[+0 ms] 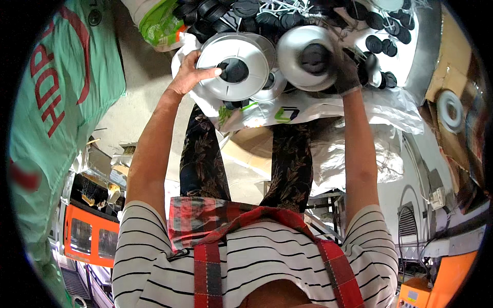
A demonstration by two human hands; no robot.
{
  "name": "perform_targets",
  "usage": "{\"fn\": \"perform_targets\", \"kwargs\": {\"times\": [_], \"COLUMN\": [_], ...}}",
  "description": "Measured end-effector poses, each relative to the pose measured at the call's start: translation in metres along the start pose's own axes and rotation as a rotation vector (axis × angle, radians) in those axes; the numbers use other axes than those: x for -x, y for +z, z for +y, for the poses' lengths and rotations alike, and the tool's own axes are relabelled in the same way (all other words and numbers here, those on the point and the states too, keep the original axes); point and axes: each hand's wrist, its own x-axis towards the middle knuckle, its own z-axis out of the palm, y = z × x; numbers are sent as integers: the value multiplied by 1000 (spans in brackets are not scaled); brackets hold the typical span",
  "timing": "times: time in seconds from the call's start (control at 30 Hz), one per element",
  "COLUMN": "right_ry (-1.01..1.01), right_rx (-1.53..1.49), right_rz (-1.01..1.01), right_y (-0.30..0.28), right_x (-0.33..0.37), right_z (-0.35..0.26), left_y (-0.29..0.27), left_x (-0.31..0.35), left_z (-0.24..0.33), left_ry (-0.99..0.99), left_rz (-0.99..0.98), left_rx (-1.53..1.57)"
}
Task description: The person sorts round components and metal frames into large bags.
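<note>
My bare left hand (191, 76) grips the left rim of a ribbed white plastic disc (237, 49), its thumb lying across the face beside the black centre. Another pale round edge shows just behind that disc. On the right, my right hand (347, 73), in a dark glove, closes on the right rim of a second white disc (292, 54). A round black piece (315, 58) sits at the middle of this one, slightly blurred. Between the two discs, a smaller white ring (277, 86) lies partly hidden.
Many black round caps (246, 7), some with white stems, are heaped at the far side on white plastic sheeting (251, 118). A green sack (77, 61) stands at left. Cardboard (452, 56) and a white ring (450, 114) are at right, orange machinery (92, 238) lower left.
</note>
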Motion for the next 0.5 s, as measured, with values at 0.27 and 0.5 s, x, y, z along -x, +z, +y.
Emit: {"fn": "perform_targets", "kwargs": {"times": [0.27,0.5], "right_ry": [203,278], "right_rx": [-1877,-1981], "right_rz": [112,216], "right_y": [75,138], "right_x": [91,55], "right_z": [4,11], "left_y": [21,34], "left_x": [5,5], "left_z": [-20,-57], "left_ry": [28,-53], "left_rz": [-15,-12], "left_rx": [535,1144]}}
